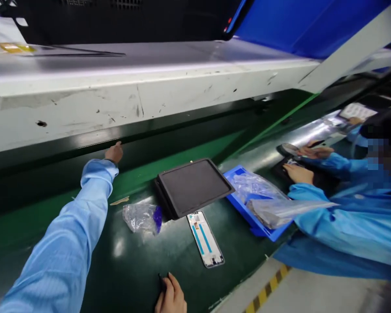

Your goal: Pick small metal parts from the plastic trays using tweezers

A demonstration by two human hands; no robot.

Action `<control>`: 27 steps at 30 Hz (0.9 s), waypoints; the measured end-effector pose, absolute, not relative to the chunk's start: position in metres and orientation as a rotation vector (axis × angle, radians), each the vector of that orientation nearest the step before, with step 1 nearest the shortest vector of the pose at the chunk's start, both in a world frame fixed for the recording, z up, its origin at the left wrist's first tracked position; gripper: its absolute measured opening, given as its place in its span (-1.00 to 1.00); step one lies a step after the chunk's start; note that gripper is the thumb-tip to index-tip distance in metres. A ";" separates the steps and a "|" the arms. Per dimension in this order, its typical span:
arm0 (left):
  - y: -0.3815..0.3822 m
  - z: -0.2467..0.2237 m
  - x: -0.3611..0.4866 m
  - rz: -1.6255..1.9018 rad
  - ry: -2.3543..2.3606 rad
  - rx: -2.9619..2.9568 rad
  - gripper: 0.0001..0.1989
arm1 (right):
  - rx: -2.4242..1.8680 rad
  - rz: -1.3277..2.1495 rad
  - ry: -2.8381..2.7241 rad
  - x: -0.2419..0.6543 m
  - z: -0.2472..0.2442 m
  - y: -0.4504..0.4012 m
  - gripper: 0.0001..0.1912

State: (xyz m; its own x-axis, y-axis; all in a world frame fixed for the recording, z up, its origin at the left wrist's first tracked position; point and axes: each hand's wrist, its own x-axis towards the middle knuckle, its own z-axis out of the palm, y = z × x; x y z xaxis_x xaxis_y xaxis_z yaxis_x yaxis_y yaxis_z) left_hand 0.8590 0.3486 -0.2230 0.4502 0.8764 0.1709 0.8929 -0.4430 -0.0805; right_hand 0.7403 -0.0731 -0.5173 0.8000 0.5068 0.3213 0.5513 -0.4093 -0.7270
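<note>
My left hand (114,153) reaches far forward to the dark edge beneath the white shelf. One finger stretches out there; the other fingers are partly hidden, and no held thing is visible. At the bottom of the view, my right hand (171,296) is closed around a small black tool (161,281), of which only the tip shows. Ahead of it on the green bench lies a phone frame (206,240) with two blue strips, its top end beside black stacked trays (195,184). A crumpled clear plastic bag (140,218) lies left of the trays.
A blue bin (244,217) with clear plastic bags stands right of the trays. Further right, a co-worker in a blue sleeve (326,226) handles dark parts. The white shelf (143,98) overhangs the bench, and a slanted post (355,48) stands at right.
</note>
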 end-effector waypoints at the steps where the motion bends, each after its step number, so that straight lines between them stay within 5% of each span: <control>1: 0.334 -0.233 0.850 -0.167 -1.507 -2.571 -0.58 | -2.078 -0.060 -0.798 0.742 -0.512 -0.073 -0.75; 7: 0.191 -0.295 0.744 -0.418 -0.867 -2.879 -0.57 | -2.105 -0.058 -0.844 0.745 -0.486 -0.070 -0.76; 16: 0.115 -0.336 0.683 -0.243 -0.999 -2.711 -0.21 | -2.126 0.054 -0.742 0.738 -0.483 -0.061 -0.74; 21: 0.118 -0.336 0.705 -0.283 -1.021 -2.669 -0.73 | -2.124 0.143 -0.720 0.737 -0.482 -0.056 -0.71; 27: 0.082 -0.316 0.662 -0.416 -0.983 -2.715 -0.82 | -2.129 0.243 -0.695 0.735 -0.477 -0.052 -0.71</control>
